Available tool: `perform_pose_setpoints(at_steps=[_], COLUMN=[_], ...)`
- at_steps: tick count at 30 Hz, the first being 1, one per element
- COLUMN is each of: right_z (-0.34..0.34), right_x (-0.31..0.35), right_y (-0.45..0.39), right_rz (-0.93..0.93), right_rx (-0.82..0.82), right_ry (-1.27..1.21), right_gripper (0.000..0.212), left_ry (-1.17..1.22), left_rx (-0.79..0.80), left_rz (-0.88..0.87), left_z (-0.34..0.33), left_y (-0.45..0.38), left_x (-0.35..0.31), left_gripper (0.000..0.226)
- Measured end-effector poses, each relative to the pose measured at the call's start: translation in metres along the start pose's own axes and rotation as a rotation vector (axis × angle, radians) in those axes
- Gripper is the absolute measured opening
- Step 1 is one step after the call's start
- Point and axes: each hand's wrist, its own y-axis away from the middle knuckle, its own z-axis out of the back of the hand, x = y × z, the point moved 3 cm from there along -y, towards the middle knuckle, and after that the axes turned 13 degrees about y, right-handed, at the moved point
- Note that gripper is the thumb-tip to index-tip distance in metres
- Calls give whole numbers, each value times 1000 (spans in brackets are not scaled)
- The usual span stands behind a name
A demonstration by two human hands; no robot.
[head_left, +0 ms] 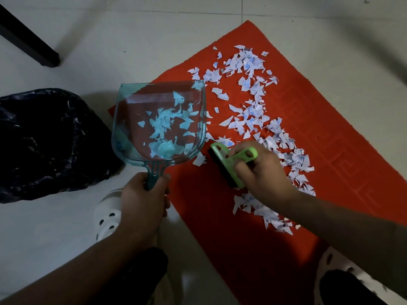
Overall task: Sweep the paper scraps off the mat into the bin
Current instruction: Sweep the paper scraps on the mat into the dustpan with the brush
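Note:
A red mat [319,128] lies on the tiled floor, strewn with many white paper scraps [253,102] in a band from its far end to its near right. My left hand [145,199] grips the handle of a clear teal dustpan [158,124], held over the mat's left edge with several scraps inside. My right hand [262,170] holds a green hand brush [229,164], its dark bristles down on the mat just right of the dustpan. A bin lined with a black bag [48,142] stands left of the dustpan.
A dark furniture leg [28,38] slants in at the top left. My white perforated shoes [108,214] rest on the floor near the mat's near edge, one at the lower right [334,265]. Pale floor tiles [110,40] surround the mat.

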Motion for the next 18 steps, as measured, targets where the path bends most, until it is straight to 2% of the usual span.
perform_pose_setpoints(at_steps=[3, 6, 11, 16, 18], right_z=[1, -11, -23, -8, -5], right_x=[4, 12, 13, 12, 16], right_y=[1, 7, 6, -6, -7], right_rz=[0, -2, 18, -32, -13], right_rx=[-24, 57, 148, -33, -48], right_ry=[-44, -72, 21, 23, -12], right_gripper=[18, 14, 22, 12, 11], left_ry=[8, 22, 25, 37, 53], left_rx=[-3, -11, -17, -22, -28], left_rz=[-7, -12, -18, -17, -16], left_z=[1, 1, 2, 3, 4], left_y=[1, 1, 1, 0, -1], left_x=[-1, -2, -2, -3, -3], left_gripper=[22, 22, 22, 22, 21])
